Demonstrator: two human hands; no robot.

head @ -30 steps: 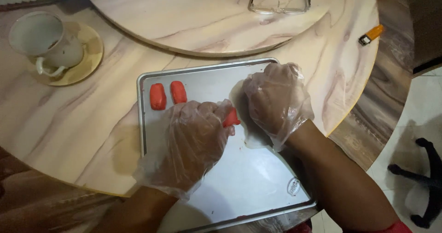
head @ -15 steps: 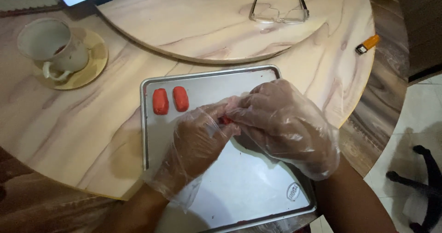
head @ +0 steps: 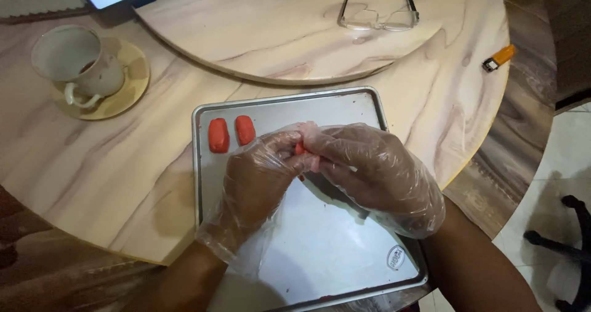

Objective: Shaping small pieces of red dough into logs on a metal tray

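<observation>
Red piece: a small red-orange lump of soft dough-like stuff (head: pixel 300 149), mostly hidden, pinched between both hands just above the upper middle of the tray. Only a sliver of it shows between the fingers.

Left hand: the left hand in a clear, crinkly plastic glove (head: pixel 258 179) has its fingers curled in and its fingertips closed on the red piece from the left side.

Right hand: the right hand in the same kind of clear plastic glove (head: pixel 369 167) is bent over the piece from the right, fingers folded around it, so both hands grip the same lump and touch each other there.

Tray: a rectangular shiny metal baking tray (head: pixel 345 256) sits on the table under the hands. In its top left corner lie two finished red-orange rounded blocks (head: pixel 231 133) side by side, just apart from each other and near the left hand.

Table: a round marble-look table top (head: pixel 92 164) holds the tray.

Around it: a white cup on a yellowish saucer (head: pixel 83 65) stands off to the left, clear-framed glasses (head: pixel 377 17) rest on the raised round turntable (head: pixel 258 35), and an orange lighter (head: pixel 497 58) lies near the right edge.
</observation>
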